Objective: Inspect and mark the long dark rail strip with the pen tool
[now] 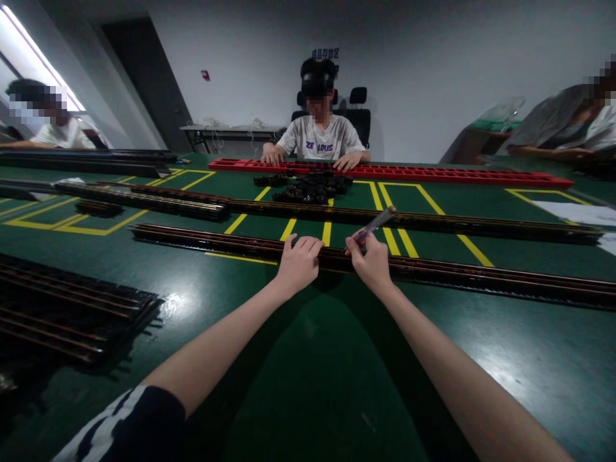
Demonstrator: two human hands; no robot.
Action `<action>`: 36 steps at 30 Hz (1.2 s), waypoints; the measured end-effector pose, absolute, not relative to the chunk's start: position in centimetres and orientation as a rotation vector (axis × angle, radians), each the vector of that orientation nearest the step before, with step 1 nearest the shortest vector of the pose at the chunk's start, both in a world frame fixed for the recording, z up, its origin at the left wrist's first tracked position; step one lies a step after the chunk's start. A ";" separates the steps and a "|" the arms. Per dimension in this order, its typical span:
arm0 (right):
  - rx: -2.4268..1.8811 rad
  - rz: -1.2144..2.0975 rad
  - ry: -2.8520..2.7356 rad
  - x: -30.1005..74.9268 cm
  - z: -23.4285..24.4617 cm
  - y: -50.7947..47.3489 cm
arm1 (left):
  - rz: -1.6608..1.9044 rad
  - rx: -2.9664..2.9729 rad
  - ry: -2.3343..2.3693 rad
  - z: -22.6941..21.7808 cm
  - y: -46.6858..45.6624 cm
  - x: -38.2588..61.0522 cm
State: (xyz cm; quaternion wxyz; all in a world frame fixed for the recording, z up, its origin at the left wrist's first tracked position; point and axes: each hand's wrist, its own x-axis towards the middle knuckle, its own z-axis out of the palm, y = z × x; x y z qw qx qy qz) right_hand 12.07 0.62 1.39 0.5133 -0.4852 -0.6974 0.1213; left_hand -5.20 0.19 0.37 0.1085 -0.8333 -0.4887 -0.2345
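Note:
A long dark rail with copper-coloured strips lies across the green table in front of me. My left hand rests on top of it with fingers bent down and pressed onto the rail. Just to its right, my right hand is closed around a thin pen-like tool, whose upper end sticks up and to the right. The tool's lower tip is hidden behind my fingers, at the rail.
A second long dark rail lies behind the first. A stack of similar rails sits at my left. A heap of small black parts and a long red rail lie before a person seated opposite. Other people sit at both sides.

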 end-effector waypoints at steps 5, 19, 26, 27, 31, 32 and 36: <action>-1.158 0.297 -1.714 12.0 1.2 0.8 | -0.703 -2.444 -1.450 0.3 0.2 -5.1; -1.125 0.387 -1.732 12.0 1.1 0.8 | -0.691 -2.543 -1.399 0.1 0.7 -5.9; -1.133 0.365 -1.740 11.9 1.2 0.7 | -0.662 -2.534 -1.423 0.4 0.6 -5.7; -1.133 0.363 -1.744 12.0 1.2 0.8 | -0.658 -2.532 -1.421 0.4 0.6 -5.6; -1.145 0.354 -1.744 12.0 1.1 0.9 | -0.652 -2.522 -1.422 0.3 0.6 -5.6; -1.149 0.350 -1.742 12.0 1.0 0.9 | -0.653 -2.521 -1.422 0.3 0.6 -5.6; -1.149 0.344 -1.747 12.0 1.0 0.9 | -0.651 -2.528 -1.417 0.3 0.6 -5.6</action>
